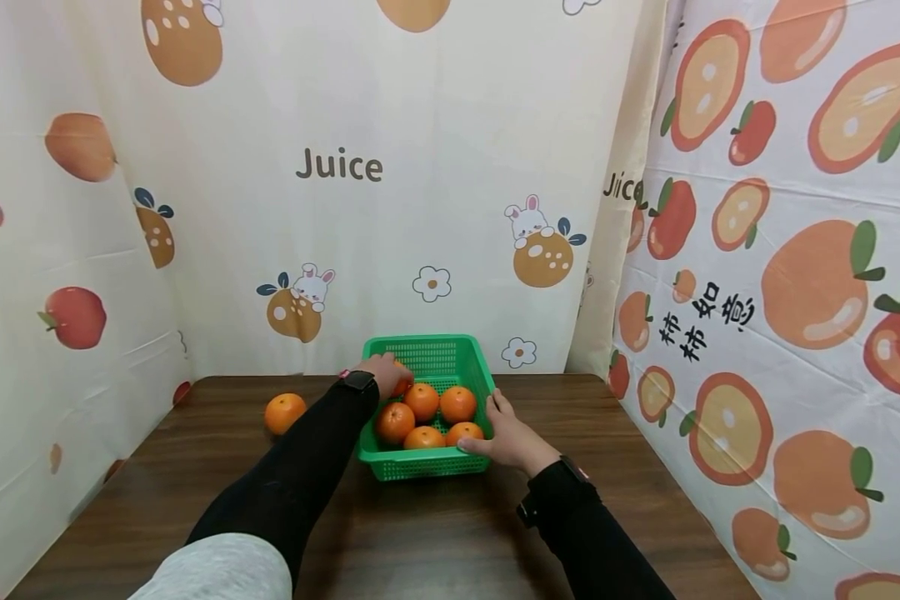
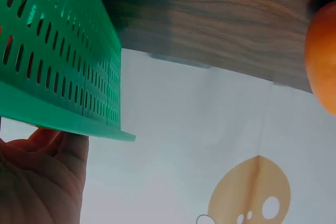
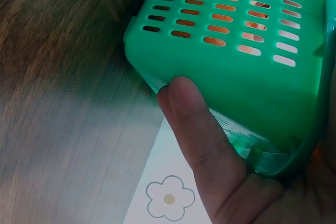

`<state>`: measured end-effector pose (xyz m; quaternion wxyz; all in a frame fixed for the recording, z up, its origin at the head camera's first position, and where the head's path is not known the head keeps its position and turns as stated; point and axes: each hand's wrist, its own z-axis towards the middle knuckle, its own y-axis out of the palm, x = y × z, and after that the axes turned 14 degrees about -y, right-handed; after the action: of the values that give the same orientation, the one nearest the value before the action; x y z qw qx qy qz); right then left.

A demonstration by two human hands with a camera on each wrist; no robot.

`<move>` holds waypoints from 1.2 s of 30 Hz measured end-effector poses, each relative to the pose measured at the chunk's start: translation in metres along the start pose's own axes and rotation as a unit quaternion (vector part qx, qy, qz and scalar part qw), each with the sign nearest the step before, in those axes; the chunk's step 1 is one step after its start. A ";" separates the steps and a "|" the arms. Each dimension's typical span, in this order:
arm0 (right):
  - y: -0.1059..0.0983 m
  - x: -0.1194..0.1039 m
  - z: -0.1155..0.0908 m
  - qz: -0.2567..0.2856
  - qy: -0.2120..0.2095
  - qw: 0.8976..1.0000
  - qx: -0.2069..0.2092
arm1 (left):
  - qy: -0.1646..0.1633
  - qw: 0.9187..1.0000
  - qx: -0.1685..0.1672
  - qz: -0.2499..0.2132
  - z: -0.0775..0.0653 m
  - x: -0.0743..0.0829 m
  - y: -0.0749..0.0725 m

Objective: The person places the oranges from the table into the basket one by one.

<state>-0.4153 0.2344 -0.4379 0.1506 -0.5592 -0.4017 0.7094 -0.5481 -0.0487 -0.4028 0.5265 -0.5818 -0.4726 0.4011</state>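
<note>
A green plastic basket (image 1: 431,462) with slotted sides stands on the table and holds several oranges (image 1: 422,402). My left hand (image 1: 382,372) reaches over the basket's left side, its fingers gripping an orange (image 1: 401,380) near the back left corner. In the left wrist view that hand is partly hidden behind the basket rim (image 2: 68,121). On the right side, my right hand (image 1: 516,437) holds the basket with the thumb over the rim. Its fingers (image 3: 191,121) lie along the outer wall in the right wrist view.
A single orange (image 1: 285,413) lies on the brown wooden table (image 1: 435,542), left of the basket and beyond the left forearm. Fruit-print cloths hang behind the table (image 1: 435,208) and along its sides.
</note>
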 end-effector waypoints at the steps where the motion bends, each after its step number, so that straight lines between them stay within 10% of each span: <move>1: 0.000 0.000 0.000 0.000 0.000 1.000 -0.001 | 0.001 1.000 0.001 0.007 0.001 -0.001 0.001; 36: -0.001 -0.002 0.000 0.005 0.011 1.000 0.004 | -0.014 0.999 -0.038 -0.021 0.017 -0.001 0.010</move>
<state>-0.4151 0.2335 -0.4360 0.1532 -0.5686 -0.3943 0.7055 -0.5634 -0.0454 -0.4149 0.5060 -0.5857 -0.5069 0.3795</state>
